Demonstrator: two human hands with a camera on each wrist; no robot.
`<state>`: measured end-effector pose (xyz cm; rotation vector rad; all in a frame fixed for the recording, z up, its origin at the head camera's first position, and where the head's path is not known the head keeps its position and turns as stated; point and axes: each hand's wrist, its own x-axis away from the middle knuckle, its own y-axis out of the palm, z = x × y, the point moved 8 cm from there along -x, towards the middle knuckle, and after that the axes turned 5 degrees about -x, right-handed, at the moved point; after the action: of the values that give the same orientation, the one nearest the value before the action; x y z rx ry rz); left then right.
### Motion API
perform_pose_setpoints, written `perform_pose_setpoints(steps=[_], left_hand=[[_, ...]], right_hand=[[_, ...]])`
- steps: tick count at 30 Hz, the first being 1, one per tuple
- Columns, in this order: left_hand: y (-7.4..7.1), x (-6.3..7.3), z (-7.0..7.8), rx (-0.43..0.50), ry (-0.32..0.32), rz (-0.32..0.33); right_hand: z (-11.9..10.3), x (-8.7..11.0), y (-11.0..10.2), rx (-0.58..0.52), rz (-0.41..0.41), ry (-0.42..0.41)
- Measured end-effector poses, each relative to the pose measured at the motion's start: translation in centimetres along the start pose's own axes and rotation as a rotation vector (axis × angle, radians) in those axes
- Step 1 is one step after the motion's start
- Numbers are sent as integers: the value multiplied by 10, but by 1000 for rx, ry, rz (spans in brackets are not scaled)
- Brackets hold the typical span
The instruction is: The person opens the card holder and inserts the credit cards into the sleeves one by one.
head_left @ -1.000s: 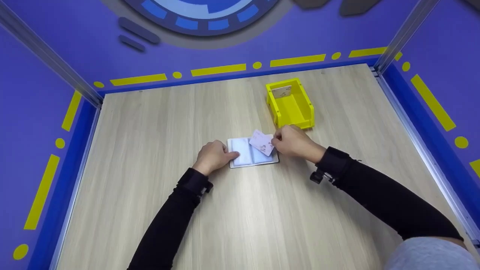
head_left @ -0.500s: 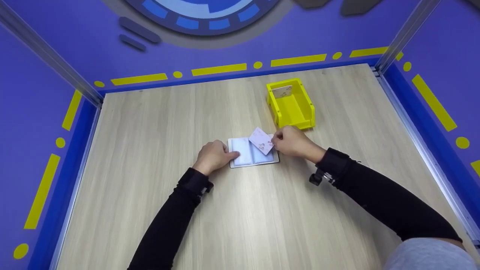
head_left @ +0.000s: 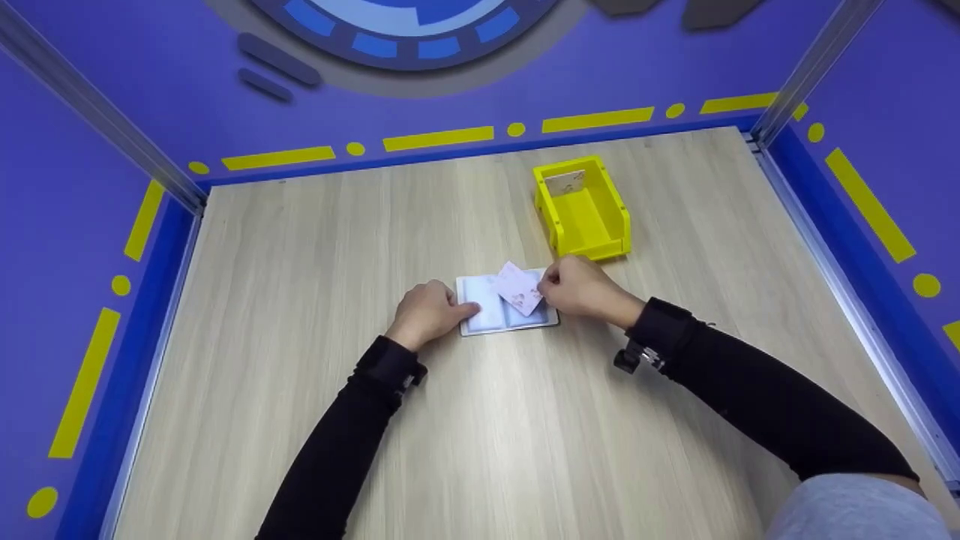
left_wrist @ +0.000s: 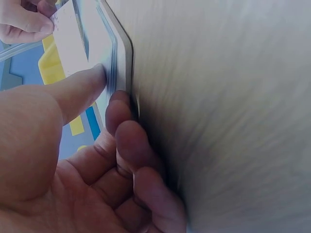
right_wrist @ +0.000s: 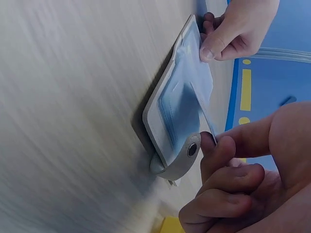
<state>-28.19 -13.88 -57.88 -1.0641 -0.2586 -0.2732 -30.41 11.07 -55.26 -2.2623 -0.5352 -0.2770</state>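
Observation:
A card holder (head_left: 482,316) with clear plastic sleeves lies spread open on the table. My left hand (head_left: 426,311) grips its left edge. In the left wrist view the thumb (left_wrist: 85,87) presses on the sleeves and the curled fingers sit at the edge. Between thumb and forefinger, my right hand (head_left: 581,286) pinches a pale card (head_left: 519,288) with small printed figures. The card is tilted above the right-hand sleeves; whether its tip touches them I cannot tell. A snap strap (right_wrist: 182,158) curls up from the holder's edge in the right wrist view.
Behind the right hand stands a yellow bin (head_left: 589,217), with another printed card (head_left: 565,183) leaning against its inner back wall. Blue panels (head_left: 420,112) border the wooden table (head_left: 315,247) at the back and both sides.
My right hand has shifted slightly left and toward me. The card went up a little, then came back down and left over the holder. The left hand and holder stay put.

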Motion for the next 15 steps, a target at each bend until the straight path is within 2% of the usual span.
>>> perform_pose_setpoints(steps=[9,15], left_hand=[[0,0,0,-12,-2,11],[-1,1,1,2,6,22]], right_hand=[[-5,-1,14,11,-28,10],[-13,-2,23,73,-25,-42]])
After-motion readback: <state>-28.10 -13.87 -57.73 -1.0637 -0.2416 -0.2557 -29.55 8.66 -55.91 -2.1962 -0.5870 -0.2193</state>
